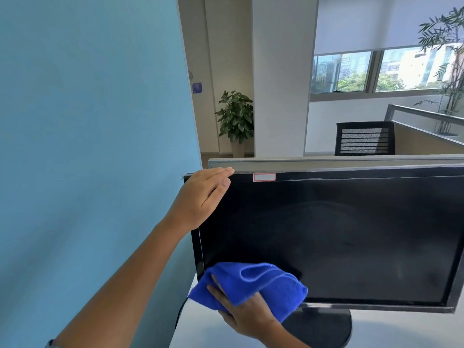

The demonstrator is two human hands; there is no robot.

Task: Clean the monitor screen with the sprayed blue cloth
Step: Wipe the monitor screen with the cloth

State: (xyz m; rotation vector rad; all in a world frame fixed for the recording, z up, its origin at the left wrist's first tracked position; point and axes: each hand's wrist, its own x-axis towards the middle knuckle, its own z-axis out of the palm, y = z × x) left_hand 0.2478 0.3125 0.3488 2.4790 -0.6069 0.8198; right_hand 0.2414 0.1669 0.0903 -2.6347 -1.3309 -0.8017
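Note:
A black monitor [339,237] stands on a white desk, its dark screen off and faintly smeared. My left hand [203,197] grips the monitor's top left corner, fingers over the top edge and thumb on the front bezel. My right hand [241,315] holds a bunched blue cloth [253,285] pressed against the screen's bottom left corner. The cloth covers most of that hand's fingers. A round black stand [324,327] carries the monitor.
A blue partition wall [88,146] rises close on the left. Behind the monitor runs a grey cubicle divider [326,162]. Beyond it are a black mesh chair [365,138], a potted plant [236,116] and windows. A black cable [181,310] hangs at the desk's [200,332] left edge.

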